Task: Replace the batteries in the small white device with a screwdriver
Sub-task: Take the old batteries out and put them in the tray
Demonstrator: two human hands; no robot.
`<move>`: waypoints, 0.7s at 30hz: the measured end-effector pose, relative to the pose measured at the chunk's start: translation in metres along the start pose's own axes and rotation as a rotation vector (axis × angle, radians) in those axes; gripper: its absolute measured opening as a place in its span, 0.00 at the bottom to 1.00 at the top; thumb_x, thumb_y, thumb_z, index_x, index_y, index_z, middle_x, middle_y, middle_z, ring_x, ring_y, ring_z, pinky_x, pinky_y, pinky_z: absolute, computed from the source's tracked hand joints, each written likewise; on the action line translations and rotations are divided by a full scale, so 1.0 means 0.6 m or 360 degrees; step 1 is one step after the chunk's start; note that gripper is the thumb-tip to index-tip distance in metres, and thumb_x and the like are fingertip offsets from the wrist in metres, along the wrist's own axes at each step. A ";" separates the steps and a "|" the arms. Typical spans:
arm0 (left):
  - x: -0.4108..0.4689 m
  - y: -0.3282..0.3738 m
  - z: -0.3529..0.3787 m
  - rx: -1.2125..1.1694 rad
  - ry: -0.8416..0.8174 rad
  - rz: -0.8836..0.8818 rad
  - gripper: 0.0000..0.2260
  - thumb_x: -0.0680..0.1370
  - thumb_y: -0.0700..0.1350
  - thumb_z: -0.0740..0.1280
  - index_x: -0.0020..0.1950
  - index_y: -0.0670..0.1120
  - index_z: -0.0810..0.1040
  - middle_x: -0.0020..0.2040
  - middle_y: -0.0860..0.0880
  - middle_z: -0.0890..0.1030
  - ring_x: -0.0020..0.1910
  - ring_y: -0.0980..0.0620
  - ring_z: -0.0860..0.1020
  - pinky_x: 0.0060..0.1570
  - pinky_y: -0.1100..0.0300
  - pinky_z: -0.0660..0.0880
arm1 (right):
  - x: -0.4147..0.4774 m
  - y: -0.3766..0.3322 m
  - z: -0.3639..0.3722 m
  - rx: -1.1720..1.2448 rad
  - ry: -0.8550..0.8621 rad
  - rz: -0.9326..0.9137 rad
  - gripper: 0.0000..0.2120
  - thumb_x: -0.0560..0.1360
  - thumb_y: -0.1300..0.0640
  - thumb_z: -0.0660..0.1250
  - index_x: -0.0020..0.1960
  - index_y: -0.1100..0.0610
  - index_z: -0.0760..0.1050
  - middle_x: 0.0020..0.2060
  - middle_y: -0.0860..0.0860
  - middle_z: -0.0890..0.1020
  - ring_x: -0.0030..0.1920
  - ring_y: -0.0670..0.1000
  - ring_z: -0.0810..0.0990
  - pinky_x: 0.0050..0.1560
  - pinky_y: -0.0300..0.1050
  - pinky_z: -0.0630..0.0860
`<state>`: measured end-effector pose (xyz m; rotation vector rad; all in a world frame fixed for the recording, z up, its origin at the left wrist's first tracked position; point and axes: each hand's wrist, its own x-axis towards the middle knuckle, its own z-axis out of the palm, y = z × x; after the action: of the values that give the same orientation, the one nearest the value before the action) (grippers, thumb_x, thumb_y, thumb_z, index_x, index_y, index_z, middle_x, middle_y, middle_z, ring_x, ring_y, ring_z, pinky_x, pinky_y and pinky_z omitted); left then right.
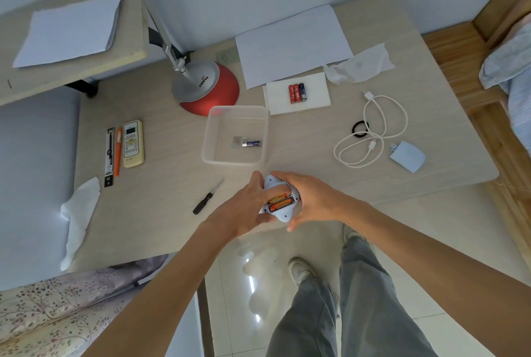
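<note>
The small white device (283, 213) is held over the table's near edge, its battery bay open upward with two orange batteries (280, 202) inside. My left hand (247, 210) grips its left side. My right hand (309, 198) curls round its right side, fingers over the top edge. A black-handled screwdriver (207, 198) lies on the table to the left, untouched. Three spare batteries (297, 93), two red and one dark, lie on a white napkin (316, 92). One dark battery (252, 143) lies in a clear plastic box (212, 138).
A red and silver desk lamp (205, 88) stands behind the box. A remote (132, 143), pens, a white cable (373, 129), a black hair tie (359, 128), a blue pouch (408, 159), paper sheets and tissues lie around the table (161, 213). A bed frame is at right.
</note>
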<state>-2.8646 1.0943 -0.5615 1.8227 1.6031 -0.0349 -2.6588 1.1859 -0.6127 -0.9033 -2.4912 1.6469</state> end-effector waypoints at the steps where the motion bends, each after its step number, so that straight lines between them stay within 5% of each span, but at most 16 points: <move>1: 0.002 -0.002 0.001 0.0015 -0.0006 -0.0004 0.33 0.79 0.47 0.77 0.80 0.57 0.65 0.68 0.45 0.65 0.64 0.45 0.78 0.67 0.57 0.77 | 0.000 0.000 0.001 0.0019 0.0012 0.0002 0.55 0.59 0.46 0.90 0.80 0.43 0.66 0.69 0.43 0.81 0.66 0.46 0.81 0.68 0.49 0.82; 21: -0.005 -0.009 0.006 -0.0193 0.0062 -0.0019 0.31 0.79 0.47 0.76 0.77 0.62 0.66 0.67 0.47 0.64 0.57 0.45 0.80 0.59 0.56 0.82 | -0.001 0.000 0.004 0.0129 0.0112 -0.0008 0.50 0.60 0.48 0.90 0.76 0.40 0.71 0.63 0.40 0.85 0.62 0.44 0.85 0.61 0.50 0.85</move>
<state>-2.8684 1.0895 -0.5653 1.7305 1.6078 0.0909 -2.6591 1.1836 -0.6137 -0.9284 -2.3613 1.6705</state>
